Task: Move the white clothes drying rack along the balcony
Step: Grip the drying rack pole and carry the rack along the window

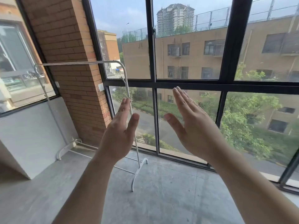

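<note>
The white clothes drying rack (80,63) stands on the grey balcony floor, its top bar running from the left wall to a near upright post by the window. Its curved feet rest on the floor at left and centre. My left hand (120,126) is raised flat with fingers straight, just in front of the near post, which passes behind my fingers; I cannot tell if it touches the post. My right hand (189,123) is raised flat too, palm facing left, apart from the rack and holding nothing.
A black-framed glass window wall (152,81) runs along the right side. A brick pillar (72,46) stands behind the rack. A low grey wall (32,135) with a window above it closes the left end. Concrete floor (161,191) stretches toward me.
</note>
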`<state>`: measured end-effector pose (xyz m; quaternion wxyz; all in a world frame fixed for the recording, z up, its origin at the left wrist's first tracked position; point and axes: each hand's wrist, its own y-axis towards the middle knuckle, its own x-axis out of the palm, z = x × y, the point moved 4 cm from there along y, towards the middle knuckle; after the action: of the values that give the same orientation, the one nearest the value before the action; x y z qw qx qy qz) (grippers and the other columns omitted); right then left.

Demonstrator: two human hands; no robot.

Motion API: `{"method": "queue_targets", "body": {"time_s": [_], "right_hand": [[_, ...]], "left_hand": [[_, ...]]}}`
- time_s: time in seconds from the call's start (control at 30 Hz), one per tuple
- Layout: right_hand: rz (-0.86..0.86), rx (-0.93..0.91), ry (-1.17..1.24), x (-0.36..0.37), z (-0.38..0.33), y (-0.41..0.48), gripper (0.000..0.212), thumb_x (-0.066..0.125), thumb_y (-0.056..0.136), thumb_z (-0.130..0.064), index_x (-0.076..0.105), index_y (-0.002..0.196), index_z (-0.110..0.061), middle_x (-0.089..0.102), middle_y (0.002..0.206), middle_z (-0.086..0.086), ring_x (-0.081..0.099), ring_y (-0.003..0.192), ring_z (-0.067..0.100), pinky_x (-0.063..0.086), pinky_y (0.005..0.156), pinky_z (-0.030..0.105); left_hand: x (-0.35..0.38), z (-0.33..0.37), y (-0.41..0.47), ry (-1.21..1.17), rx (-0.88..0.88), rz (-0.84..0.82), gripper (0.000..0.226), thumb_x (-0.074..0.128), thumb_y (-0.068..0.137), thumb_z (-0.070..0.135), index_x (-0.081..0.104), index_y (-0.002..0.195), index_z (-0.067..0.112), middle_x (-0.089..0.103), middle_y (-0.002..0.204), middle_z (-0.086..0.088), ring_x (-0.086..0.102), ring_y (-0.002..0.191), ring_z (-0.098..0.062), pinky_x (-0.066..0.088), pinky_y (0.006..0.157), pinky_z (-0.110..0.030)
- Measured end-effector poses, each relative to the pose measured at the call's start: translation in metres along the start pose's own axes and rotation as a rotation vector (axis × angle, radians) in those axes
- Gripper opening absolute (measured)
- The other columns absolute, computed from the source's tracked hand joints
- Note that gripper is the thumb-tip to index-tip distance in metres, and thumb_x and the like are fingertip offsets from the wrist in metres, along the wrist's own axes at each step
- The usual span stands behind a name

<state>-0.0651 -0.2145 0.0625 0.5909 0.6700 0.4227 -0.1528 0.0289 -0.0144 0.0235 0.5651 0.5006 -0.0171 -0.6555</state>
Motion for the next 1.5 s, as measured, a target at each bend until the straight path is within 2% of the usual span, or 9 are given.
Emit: {"method": "queue_targets", "body": {"time_s": [0.13,0.17,0.27,0.37,0.43,0.83,1.07,1.33,1.5], "right_hand": [[-0.029,0.019,0.008,0.046,0.012,0.05,0.075,0.026,0.099,-0.06,0.007,0.16,-0.021,0.01,0.167,-0.005,0.003,0.152,0.005,0.008,0.12,0.025],[-0.033,0.026,0.02,0.061,0.016,0.066,0.075,0.026,0.099,-0.06,0.007,0.16,-0.021,0.01,0.167,-0.005,0.002,0.15,0.003,0.007,0.119,0.023],[-0.04,0.029,0.045,0.099,0.024,0.109,0.076,0.026,0.097,-0.059,0.008,0.161,-0.021,0.01,0.166,-0.007,-0.001,0.144,-0.003,0.006,0.116,0.02],[-0.066,0.022,0.05,0.138,0.032,0.148,0.078,0.023,0.095,-0.061,0.009,0.16,-0.021,0.012,0.167,-0.006,0.0,0.142,-0.004,0.007,0.115,0.02],[-0.085,0.022,0.057,0.161,0.04,0.171,0.077,0.023,0.096,-0.06,0.009,0.16,-0.021,0.013,0.167,-0.006,0.001,0.143,-0.003,0.01,0.116,0.021],[-0.186,0.037,0.135,0.278,0.145,0.286,0.071,0.029,0.1,-0.056,0.007,0.161,-0.027,0.012,0.167,-0.012,0.016,0.152,0.009,0.019,0.109,0.019],[-0.23,-0.032,0.213,0.334,0.222,0.38,0.069,0.03,0.102,-0.057,0.008,0.161,-0.029,0.02,0.166,-0.011,0.028,0.149,0.013,0.037,0.108,0.033],[-0.34,-0.014,0.376,0.418,0.268,0.475,0.07,0.035,0.101,-0.057,0.012,0.161,-0.029,0.039,0.16,0.0,0.049,0.135,0.022,0.043,0.105,0.039],[-0.439,0.054,0.43,0.485,0.282,0.512,0.074,0.038,0.1,-0.059,0.011,0.161,-0.027,0.041,0.159,0.002,0.051,0.134,0.022,0.043,0.104,0.036]], "left_hand": [[0.008,-0.052,0.037,-0.102,-0.157,-0.005,0.111,0.007,0.083,0.091,0.026,0.168,0.021,0.068,0.138,-0.021,0.059,0.132,-0.007,0.023,0.097,0.007],[0.01,-0.067,0.052,-0.119,-0.174,-0.006,0.105,0.009,0.087,0.085,0.028,0.167,0.02,0.072,0.13,-0.015,0.066,0.117,0.001,0.026,0.087,0.011],[0.015,-0.106,0.093,-0.13,-0.195,-0.021,0.085,0.015,0.096,0.063,0.029,0.166,0.018,0.043,0.162,0.004,0.042,0.108,0.037,0.02,0.074,0.016],[0.02,-0.147,0.132,-0.163,-0.242,-0.021,0.083,0.017,0.096,0.066,0.031,0.166,0.023,0.039,0.168,0.003,0.035,0.146,0.003,0.015,0.092,0.011],[0.025,-0.168,0.154,-0.213,-0.268,-0.011,0.082,0.018,0.097,0.068,0.033,0.166,0.025,0.042,0.167,0.003,0.033,0.153,-0.009,0.018,0.108,-0.008],[0.099,-0.283,0.284,-0.255,-0.375,0.033,0.087,0.022,0.094,0.077,0.041,0.162,0.026,0.047,0.161,0.011,0.043,0.148,-0.009,0.03,0.119,-0.031],[0.137,-0.325,0.389,-0.239,-0.421,0.119,0.118,0.025,0.073,0.101,0.043,0.16,0.024,0.05,0.161,0.006,0.048,0.146,-0.014,0.037,0.122,-0.047],[0.156,-0.387,0.473,-0.142,-0.51,0.198,0.089,0.03,0.089,0.08,0.05,0.153,0.022,0.062,0.148,0.002,0.061,0.133,-0.018,0.047,0.113,-0.046],[0.16,-0.447,0.506,-0.214,-0.626,0.311,0.063,0.042,0.082,0.082,0.058,0.122,0.037,0.069,0.127,0.009,0.069,0.117,-0.016,0.053,0.105,-0.049]]}}
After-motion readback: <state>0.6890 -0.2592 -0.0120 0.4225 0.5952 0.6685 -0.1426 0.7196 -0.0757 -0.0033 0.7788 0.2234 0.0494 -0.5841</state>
